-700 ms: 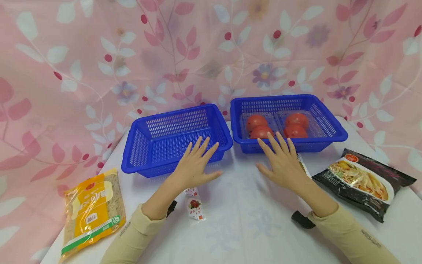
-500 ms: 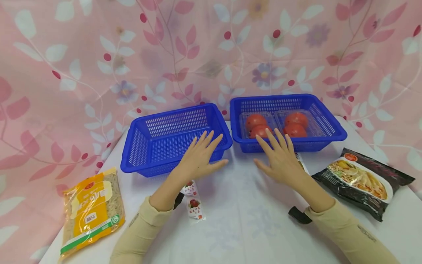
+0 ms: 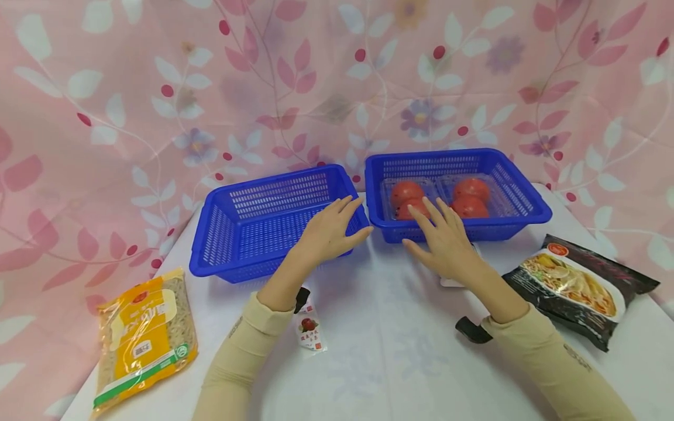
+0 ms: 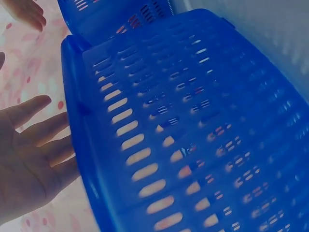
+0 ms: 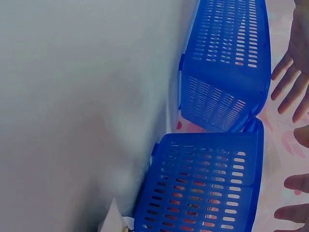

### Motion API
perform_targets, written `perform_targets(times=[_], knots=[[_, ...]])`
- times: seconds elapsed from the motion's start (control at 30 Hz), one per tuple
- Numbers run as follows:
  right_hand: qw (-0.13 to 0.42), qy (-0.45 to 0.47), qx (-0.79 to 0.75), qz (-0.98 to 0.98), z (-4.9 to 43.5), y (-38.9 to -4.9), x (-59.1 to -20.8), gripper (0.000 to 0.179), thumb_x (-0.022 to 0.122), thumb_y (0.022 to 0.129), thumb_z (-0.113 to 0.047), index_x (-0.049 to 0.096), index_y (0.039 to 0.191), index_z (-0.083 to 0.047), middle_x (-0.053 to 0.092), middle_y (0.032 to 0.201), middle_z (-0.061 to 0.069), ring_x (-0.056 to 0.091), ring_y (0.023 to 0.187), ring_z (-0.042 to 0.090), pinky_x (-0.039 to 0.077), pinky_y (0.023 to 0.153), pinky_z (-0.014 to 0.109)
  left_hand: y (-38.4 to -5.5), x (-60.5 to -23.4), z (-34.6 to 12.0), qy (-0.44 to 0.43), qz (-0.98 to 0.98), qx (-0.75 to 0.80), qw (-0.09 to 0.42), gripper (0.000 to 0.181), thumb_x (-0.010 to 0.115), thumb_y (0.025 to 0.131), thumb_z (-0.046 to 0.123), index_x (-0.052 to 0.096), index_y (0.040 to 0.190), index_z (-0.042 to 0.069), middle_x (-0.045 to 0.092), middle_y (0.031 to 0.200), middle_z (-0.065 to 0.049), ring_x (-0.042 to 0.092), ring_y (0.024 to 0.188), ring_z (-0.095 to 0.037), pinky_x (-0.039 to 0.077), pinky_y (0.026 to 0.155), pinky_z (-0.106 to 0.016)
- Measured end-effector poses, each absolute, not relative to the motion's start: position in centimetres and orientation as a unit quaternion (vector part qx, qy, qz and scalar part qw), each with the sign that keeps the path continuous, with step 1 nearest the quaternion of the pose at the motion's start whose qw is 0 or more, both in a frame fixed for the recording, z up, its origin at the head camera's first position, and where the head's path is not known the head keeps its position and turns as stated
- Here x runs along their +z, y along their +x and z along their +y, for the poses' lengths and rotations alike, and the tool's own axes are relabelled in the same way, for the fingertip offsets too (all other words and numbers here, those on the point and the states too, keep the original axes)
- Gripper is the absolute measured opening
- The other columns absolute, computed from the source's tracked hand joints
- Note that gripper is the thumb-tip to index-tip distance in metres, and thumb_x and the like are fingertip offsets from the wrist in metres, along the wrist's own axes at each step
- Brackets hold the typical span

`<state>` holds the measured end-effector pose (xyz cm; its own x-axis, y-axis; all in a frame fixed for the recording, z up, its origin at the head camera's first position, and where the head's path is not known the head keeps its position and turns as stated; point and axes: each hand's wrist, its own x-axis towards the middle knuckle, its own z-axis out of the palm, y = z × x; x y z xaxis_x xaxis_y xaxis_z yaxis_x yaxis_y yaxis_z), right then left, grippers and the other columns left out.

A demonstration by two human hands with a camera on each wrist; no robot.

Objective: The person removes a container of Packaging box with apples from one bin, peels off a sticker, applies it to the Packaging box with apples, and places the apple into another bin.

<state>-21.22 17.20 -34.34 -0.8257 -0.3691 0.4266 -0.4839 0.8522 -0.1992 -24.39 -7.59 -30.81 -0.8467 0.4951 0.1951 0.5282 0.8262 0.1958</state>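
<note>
My left hand (image 3: 326, 234) is over the front right corner of a blue slotted basket (image 3: 221, 234), fingers slightly bent and thumb held out. In the left wrist view its fingers overlap the basket's rim; whether they touch, I cannot tell. Over the front rim of a second blue basket (image 3: 505, 222) is my right hand (image 3: 444, 245), fingers spread and holding nothing. Clear plastic boxes in that basket hold several red, tomato-like fruits (image 3: 472, 196), partly covered by the right fingertips. The right wrist view shows both baskets (image 5: 203, 188) side by side.
A yellow bag of noodle-like food (image 3: 147, 339) lies at the left, a black noodle packet (image 3: 574, 286) at the right. Between the arms is a printed label strip (image 3: 309, 330). A white-edged item (image 3: 451, 283) is mostly hidden below the right hand. A floral curtain hangs behind.
My left hand has moved right and farther forward to the basket's corner, its fingers bending a little. The right hand has shifted slightly left and forward. The baskets and packets stay in place.
</note>
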Motion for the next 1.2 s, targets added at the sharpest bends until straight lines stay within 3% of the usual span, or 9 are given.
perform_targets(times=[0.3, 0.5, 0.67, 0.87, 1.2], knots=[[0.132, 0.195, 0.185, -0.954, 17.6, -23.0, -33.0, 0.066, 0.052, 0.091, -0.04, 0.03, 0.142, -0.004, 0.022, 0.144, 0.028, 0.015, 0.131, 0.047, 0.016, 0.101, 0.063, -26.3, -31.3, -6.2, -0.265, -0.94, -0.212, 0.035, 0.063, 0.044, 0.09, 0.054, 0.032, 0.143, 0.022, 0.036, 0.143, -0.004, 0.03, 0.132, -0.024, 0.031, 0.102, -0.047], [0.1, 0.178, 0.226, -0.952, 18.3, -24.5, -32.3, 0.065, 0.045, 0.094, -0.041, 0.025, 0.143, -0.002, 0.019, 0.144, 0.029, 0.016, 0.129, 0.049, 0.017, 0.099, 0.064, -26.9, -31.5, -4.7, -0.27, -0.929, -0.252, 0.02, 0.052, 0.046, 0.093, 0.041, 0.037, 0.14, 0.02, 0.038, 0.142, -0.002, 0.031, 0.131, -0.022, 0.032, 0.102, -0.046], [0.093, 0.173, 0.242, -0.95, 18.7, -25.9, -31.9, 0.062, 0.044, 0.095, -0.035, 0.026, 0.141, 0.002, 0.022, 0.141, 0.034, 0.02, 0.125, 0.054, 0.017, 0.099, 0.065, -27.4, -31.7, -3.1, -0.288, -0.918, -0.271, 0.032, 0.045, 0.048, 0.095, 0.028, 0.042, 0.137, 0.015, 0.042, 0.138, -0.003, 0.035, 0.129, -0.02, 0.033, 0.102, -0.039], [0.07, 0.156, 0.239, -0.956, 19.1, -27.3, -32.1, 0.066, 0.049, 0.094, -0.027, 0.017, 0.144, 0.001, 0.02, 0.14, 0.035, 0.021, 0.124, 0.055, 0.02, 0.097, 0.065, -28.1, -32.1, -1.3, -0.311, -0.902, -0.295, 0.058, 0.036, 0.045, 0.095, 0.018, 0.052, 0.129, 0.008, 0.046, 0.134, -0.01, 0.04, 0.125, -0.021, 0.036, 0.1, -0.033], [0.028, 0.12, 0.251, -0.96, 19.7, -29.3, -32.7, 0.066, 0.048, 0.093, -0.024, 0.014, 0.143, 0.005, 0.017, 0.141, 0.036, 0.017, 0.128, 0.051, 0.019, 0.1, 0.062, -29.5, -32.4, 1.1, -0.31, -0.91, -0.274, 0.041, 0.037, 0.046, 0.094, 0.016, 0.051, 0.13, 0.006, 0.047, 0.132, -0.01, 0.04, 0.125, -0.02, 0.034, 0.101, -0.029]])
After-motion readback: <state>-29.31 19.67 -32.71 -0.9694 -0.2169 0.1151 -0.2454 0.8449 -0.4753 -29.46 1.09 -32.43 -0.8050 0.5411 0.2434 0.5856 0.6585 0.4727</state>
